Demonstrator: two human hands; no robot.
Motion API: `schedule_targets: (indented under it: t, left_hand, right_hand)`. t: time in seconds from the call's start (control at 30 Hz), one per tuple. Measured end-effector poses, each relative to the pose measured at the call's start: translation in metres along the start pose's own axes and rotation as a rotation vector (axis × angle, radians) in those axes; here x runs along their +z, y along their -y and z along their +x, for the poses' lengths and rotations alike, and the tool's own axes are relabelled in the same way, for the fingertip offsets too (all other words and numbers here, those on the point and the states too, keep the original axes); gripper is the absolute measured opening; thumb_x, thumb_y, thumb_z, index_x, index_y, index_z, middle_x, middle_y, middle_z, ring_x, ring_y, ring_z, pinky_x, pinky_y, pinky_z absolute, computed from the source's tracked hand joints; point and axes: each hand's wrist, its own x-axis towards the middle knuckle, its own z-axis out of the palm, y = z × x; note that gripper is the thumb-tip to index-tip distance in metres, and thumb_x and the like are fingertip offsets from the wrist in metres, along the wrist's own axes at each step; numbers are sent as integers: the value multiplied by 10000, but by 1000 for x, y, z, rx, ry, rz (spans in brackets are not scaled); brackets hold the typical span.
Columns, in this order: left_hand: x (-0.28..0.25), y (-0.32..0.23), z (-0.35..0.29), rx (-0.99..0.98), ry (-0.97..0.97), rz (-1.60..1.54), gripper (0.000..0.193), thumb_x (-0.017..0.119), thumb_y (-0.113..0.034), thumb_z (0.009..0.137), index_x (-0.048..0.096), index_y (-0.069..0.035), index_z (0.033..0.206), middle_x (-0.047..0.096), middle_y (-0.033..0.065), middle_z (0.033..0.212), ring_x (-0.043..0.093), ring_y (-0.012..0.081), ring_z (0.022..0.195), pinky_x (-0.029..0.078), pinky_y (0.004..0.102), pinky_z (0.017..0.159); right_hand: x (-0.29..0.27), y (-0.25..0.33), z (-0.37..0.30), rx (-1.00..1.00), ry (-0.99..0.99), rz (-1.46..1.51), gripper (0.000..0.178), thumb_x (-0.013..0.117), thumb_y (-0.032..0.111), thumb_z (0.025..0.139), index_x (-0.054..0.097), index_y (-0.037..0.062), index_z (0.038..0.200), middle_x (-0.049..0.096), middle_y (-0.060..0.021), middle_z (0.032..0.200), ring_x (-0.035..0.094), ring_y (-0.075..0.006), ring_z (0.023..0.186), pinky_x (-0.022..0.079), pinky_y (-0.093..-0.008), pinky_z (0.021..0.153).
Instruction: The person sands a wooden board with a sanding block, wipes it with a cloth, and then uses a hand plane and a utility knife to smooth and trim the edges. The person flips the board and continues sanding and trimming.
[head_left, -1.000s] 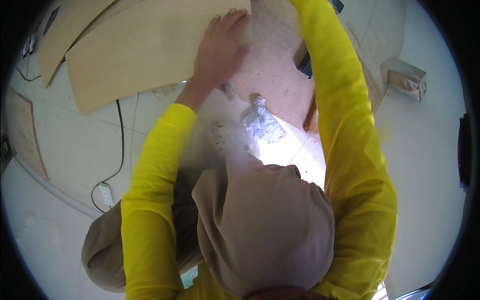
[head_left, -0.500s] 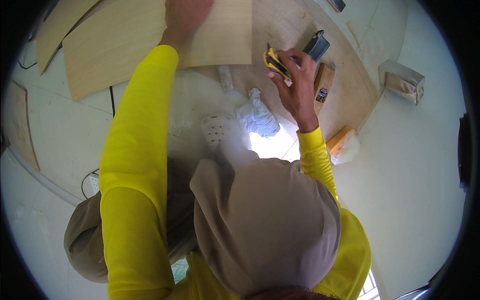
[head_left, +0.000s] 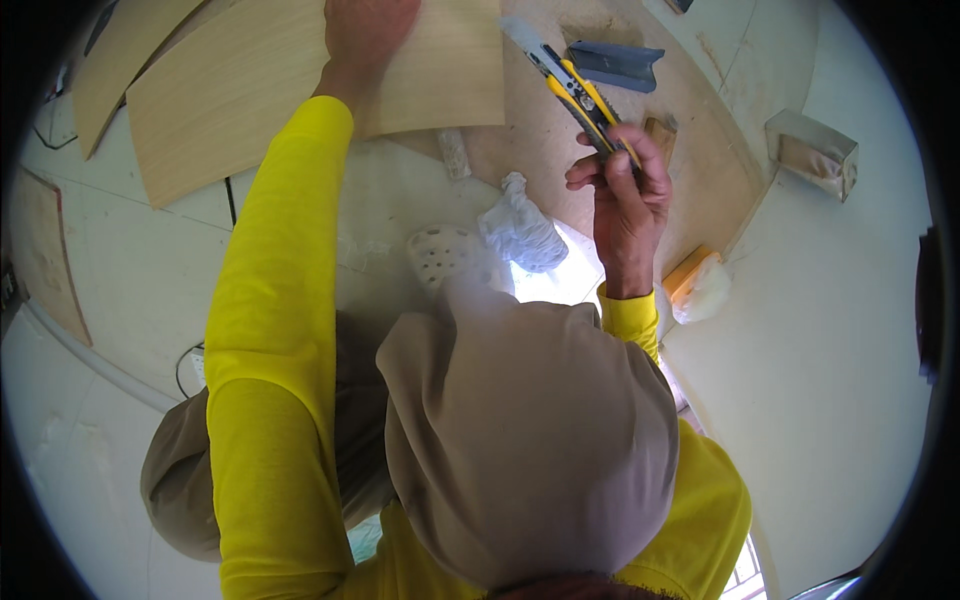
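Observation:
My left hand [head_left: 368, 40] rests on a pale wood-veneer sheet [head_left: 235, 110] at the upper edge of the view; its fingertips are out of view. In my right hand [head_left: 632, 205] is a yellow and black utility knife [head_left: 585, 103], its blade end pointing up and left, beside the sheet's right edge. The fingers are wrapped around the lower end of the handle. A dark grey angled piece [head_left: 615, 65] lies just past the knife. Behind my right hand, a wooden tool [head_left: 660, 135] is mostly hidden.
Under the sheet lies a brown board [head_left: 715, 170]. An orange block with clear plastic [head_left: 695, 283] is right of my wrist. A metallic box [head_left: 812, 153] stands farther right. Near my feet are a crumpled pale cloth [head_left: 522, 228] and a perforated clog [head_left: 445, 255].
My right hand has swung the knife more upright, so its blade end shows, and has drawn back slightly. The dark angled piece now lies turned more crosswise. The left hand stays on the sheet.

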Motion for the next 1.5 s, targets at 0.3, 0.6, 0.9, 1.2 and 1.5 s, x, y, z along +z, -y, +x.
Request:
schedule_targets:
  t: [0.3, 0.6, 0.9, 1.2, 1.5]
  left_hand:
    - [-1, 6, -3, -31, 57, 0, 528, 704, -306, 1151, 663, -12, 1588, 626, 238, 1661, 515, 440, 1591, 381, 527, 1375]
    - [1, 10, -4, 68, 0, -18, 523, 713, -285, 1131, 666, 22, 1552, 654, 249, 1593, 549, 453, 1528, 414, 535, 1335]
    - [1, 8, -4, 63, -3, -6, 510, 704, -300, 1138, 672, 11, 1541, 665, 239, 1573, 558, 443, 1513, 430, 528, 1318]
    - [1, 9, -6, 60, -14, 7, 504, 703, -301, 1140, 673, -3, 1545, 670, 232, 1568, 561, 439, 1516, 435, 528, 1317]
    - [0, 4, -6, 36, -10, 38, 504, 709, -294, 1138, 672, 9, 1539, 676, 234, 1563, 568, 438, 1511, 441, 532, 1312]
  right_hand:
    - [-9, -12, 7, 214, 255, 24, 611, 689, -35, 1023, 534, 87, 1601, 771, -136, 1157, 776, -249, 1049, 636, -420, 948]
    - [-18, -38, 30, -321, 149, -1235, 382, 732, 387, 1160, 739, 130, 1441, 722, -81, 990, 734, -278, 829, 563, -454, 740]
    - [-3, -31, 43, -340, 245, -1581, 361, 712, 406, 1168, 766, 190, 1452, 732, -65, 996, 770, -302, 847, 599, -428, 714]
    - [-12, -48, 56, -558, 229, -1673, 369, 722, 429, 1152, 753, 220, 1455, 704, -56, 1001, 754, -294, 803, 605, -434, 702]
    - [-10, -47, 57, -492, 221, -1642, 346, 708, 425, 1164, 762, 232, 1446, 688, -48, 946, 740, -285, 748, 577, -437, 654]
